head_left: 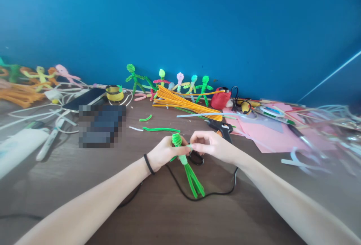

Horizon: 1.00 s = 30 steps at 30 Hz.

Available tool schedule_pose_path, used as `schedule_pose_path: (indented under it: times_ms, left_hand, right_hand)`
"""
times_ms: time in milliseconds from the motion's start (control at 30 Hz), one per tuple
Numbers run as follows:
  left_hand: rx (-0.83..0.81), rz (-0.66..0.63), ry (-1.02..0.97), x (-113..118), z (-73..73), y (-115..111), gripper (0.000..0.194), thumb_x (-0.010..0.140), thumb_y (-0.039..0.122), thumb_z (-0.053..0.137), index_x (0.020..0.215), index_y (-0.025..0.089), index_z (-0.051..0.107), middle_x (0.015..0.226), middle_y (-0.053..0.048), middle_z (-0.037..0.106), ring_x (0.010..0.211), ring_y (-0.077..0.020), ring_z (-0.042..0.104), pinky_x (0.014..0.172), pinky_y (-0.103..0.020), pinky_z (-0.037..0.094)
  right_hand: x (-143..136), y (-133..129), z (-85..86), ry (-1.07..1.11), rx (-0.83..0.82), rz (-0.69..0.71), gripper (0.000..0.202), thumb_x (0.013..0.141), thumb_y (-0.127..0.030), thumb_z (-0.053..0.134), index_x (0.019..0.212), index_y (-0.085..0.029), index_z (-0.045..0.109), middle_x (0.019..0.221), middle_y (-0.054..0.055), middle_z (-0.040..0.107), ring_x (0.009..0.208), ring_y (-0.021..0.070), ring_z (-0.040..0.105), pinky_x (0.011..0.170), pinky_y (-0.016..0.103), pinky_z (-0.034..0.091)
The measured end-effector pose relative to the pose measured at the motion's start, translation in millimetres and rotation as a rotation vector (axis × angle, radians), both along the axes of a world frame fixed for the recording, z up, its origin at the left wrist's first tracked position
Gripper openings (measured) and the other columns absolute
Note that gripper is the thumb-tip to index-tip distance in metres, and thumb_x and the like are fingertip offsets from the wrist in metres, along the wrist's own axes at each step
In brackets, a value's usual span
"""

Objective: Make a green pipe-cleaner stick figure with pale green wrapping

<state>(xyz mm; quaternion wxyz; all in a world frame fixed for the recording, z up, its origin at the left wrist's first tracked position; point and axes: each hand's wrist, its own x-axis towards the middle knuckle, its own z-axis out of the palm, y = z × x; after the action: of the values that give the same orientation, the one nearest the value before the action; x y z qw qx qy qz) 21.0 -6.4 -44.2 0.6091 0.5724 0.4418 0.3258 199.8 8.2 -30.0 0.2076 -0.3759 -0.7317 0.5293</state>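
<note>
My left hand (163,151) is closed round a green pipe-cleaner figure (183,160) with a coiled round head. Its pale green body shows below my fingers, and loose green stems spread downward to the right. My right hand (208,145) is pinched beside the figure, its fingertips meeting my left thumb on a small pale green pipe-cleaner end (190,147). How that end joins the figure is hidden by my fingers. Just beyond my hands lie a longer green pipe-cleaner piece (161,129) and a short green one (145,118).
A black glue gun (221,127) lies beyond my right hand, and a black cord (180,188) loops across the table. Behind are a bundle of orange pipe cleaners (187,105) and several finished figures (134,77) along the blue wall. Pink paper (270,136) is at right, phones at left.
</note>
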Motion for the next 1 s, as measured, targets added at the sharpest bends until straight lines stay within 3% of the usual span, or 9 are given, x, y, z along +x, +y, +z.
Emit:
schedule_pose_path:
  times_ms: [233,333,433,567,667,833,1000]
  left_hand:
    - [-0.026,-0.014,-0.054,-1.5,-2.6,1.0,0.021,0.062,0.032,0.066,0.066,0.013,0.058,0.060,-0.001,0.061,0.056,-0.0119,0.052,0.057,-0.025,0.041]
    - [-0.038,-0.003,-0.096,-3.2,-4.4,2.0,0.018,0.062,0.029,0.065,0.066,0.013,0.058,0.060,-0.001,0.061,0.057,-0.0122,0.052,0.057,-0.026,0.040]
    - [-0.063,-0.002,-0.138,-4.5,-5.4,2.8,0.016,0.063,0.027,0.065,0.066,0.013,0.059,0.059,-0.001,0.060,0.057,-0.0124,0.052,0.059,-0.026,0.039]
    - [-0.051,-0.018,-0.152,-5.4,-5.5,3.4,0.014,0.065,0.026,0.063,0.067,0.013,0.060,0.062,-0.001,0.060,0.061,-0.0125,0.053,0.061,-0.026,0.039]
    - [-0.053,-0.020,-0.171,-5.2,-4.0,2.9,0.014,0.066,0.026,0.063,0.066,0.013,0.060,0.061,-0.001,0.060,0.061,-0.0126,0.053,0.061,-0.026,0.039]
    - [-0.087,-0.014,-0.219,-4.6,-1.2,1.7,0.015,0.064,0.026,0.065,0.065,0.013,0.060,0.059,-0.001,0.059,0.060,-0.0128,0.053,0.062,-0.026,0.039]
    - [-0.139,-0.052,-0.261,-5.3,-0.6,2.3,0.012,0.062,0.024,0.065,0.066,0.013,0.061,0.061,-0.002,0.060,0.061,-0.0127,0.054,0.062,-0.026,0.039]
  right_hand:
    - [-0.9,-3.6,3.0,-0.052,0.472,0.014,0.010,0.080,-0.021,0.050,0.072,-0.016,0.055,0.069,0.000,0.051,0.061,0.0100,0.048,0.059,0.023,0.039]
    - [-1.7,-3.9,-0.5,-0.018,0.573,-0.015,0.012,0.080,-0.022,0.050,0.072,-0.016,0.057,0.070,0.002,0.053,0.064,0.0118,0.050,0.062,0.025,0.041]
    - [-3.0,-4.0,-6.6,0.046,0.490,-0.089,0.013,0.079,-0.025,0.053,0.072,-0.016,0.058,0.070,0.003,0.055,0.065,0.0125,0.053,0.061,0.026,0.043]
    - [-5.4,-3.6,-11.5,0.173,0.179,-0.135,0.016,0.075,-0.032,0.058,0.075,-0.016,0.057,0.068,0.002,0.060,0.060,0.0121,0.056,0.057,0.026,0.047]
    - [-6.8,-3.3,-10.7,0.247,0.053,-0.139,0.021,0.071,-0.034,0.062,0.076,-0.015,0.057,0.066,0.002,0.062,0.057,0.0115,0.057,0.057,0.026,0.049]
    - [-8.0,-3.9,-8.7,0.312,0.017,-0.117,0.022,0.069,-0.033,0.065,0.078,-0.014,0.058,0.067,0.002,0.063,0.059,0.0116,0.058,0.058,0.027,0.050]
    - [-7.6,-6.2,-10.7,0.356,0.125,-0.116,0.014,0.071,-0.029,0.063,0.073,-0.016,0.060,0.070,0.002,0.058,0.060,0.0115,0.058,0.057,0.026,0.049]
